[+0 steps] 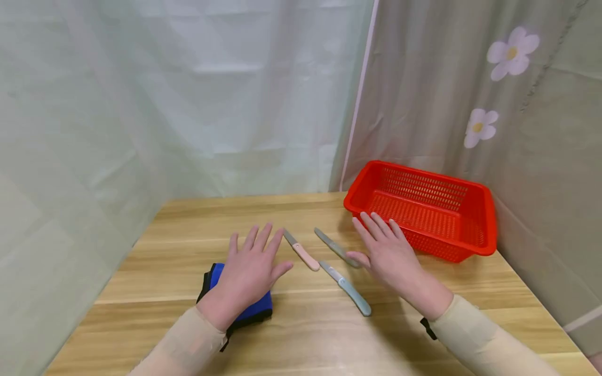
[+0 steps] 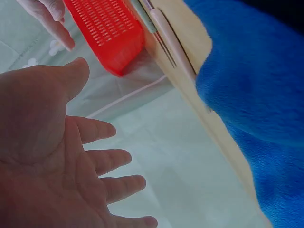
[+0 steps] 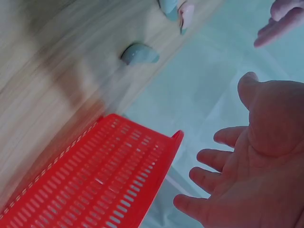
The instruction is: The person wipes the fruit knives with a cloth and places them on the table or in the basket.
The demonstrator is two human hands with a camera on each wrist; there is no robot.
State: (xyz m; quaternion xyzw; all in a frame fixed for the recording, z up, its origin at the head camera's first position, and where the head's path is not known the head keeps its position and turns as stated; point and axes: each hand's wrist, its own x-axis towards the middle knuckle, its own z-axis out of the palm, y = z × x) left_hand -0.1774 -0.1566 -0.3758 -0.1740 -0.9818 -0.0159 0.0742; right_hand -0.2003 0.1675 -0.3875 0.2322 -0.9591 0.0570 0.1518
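Both hands hover over the table with fingers spread, holding nothing. My left hand [image 1: 251,271] is above a folded blue cloth [image 1: 256,308] with black edging; the cloth looks fluffy in the left wrist view and is partly hidden by the hand. My right hand [image 1: 388,256] overlaps the near left side of a red plastic basket [image 1: 423,240] in the head view. Between the hands lie three knives: one with a pink handle [image 1: 307,257], one with a grey-green handle [image 1: 340,251] whose end is by the right thumb, and one with a light blue handle [image 1: 355,296] nearest me.
The wooden table [image 1: 155,261] is backed by a pale curtain [image 1: 235,104] and a greyish curtain with flowers [image 1: 418,94]. The basket, with slotted walls, stands at the table's back right, close to the side curtain.
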